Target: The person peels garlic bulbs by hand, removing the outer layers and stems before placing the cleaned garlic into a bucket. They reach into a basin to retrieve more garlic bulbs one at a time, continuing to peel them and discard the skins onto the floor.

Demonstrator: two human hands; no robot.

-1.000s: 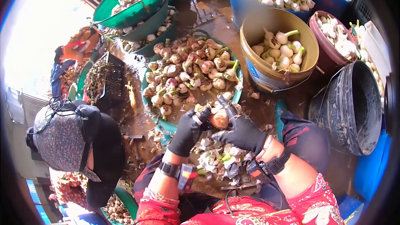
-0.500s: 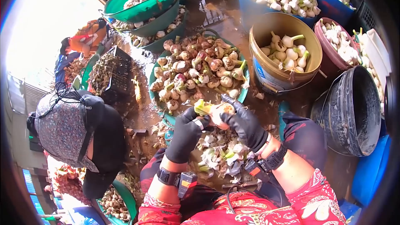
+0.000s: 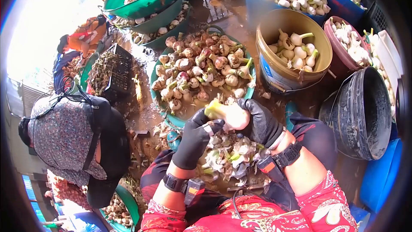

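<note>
A pale garlic bulb [image 3: 235,117] with a short yellow-green stem is between my two hands, above a heap of peeled-off skins [image 3: 234,157]. My left hand [image 3: 194,136], in a black glove with a whitish band round one finger, is closed at the stem side. My right hand [image 3: 264,122], also black-gloved, curls round the bulb's other side, fingertips at its top. Just beyond them stands a green basin [image 3: 155,71] of unpeeled brownish garlic bulbs [image 3: 201,66].
At the right are a gold-coloured bucket [image 3: 268,71] with peeled garlic, a pink tub [image 3: 339,45] and a tilted black bucket [image 3: 358,114]. A blue tub [image 3: 254,6] of white garlic stands behind. A person in a patterned hood [image 3: 64,133] sits at left, near stacked green basins [image 3: 143,4].
The garlic bulb now shows a whiter, cleaner face and has turned in my hands. My right hand has shifted slightly to the right and down. The hooded person leans a little lower.
</note>
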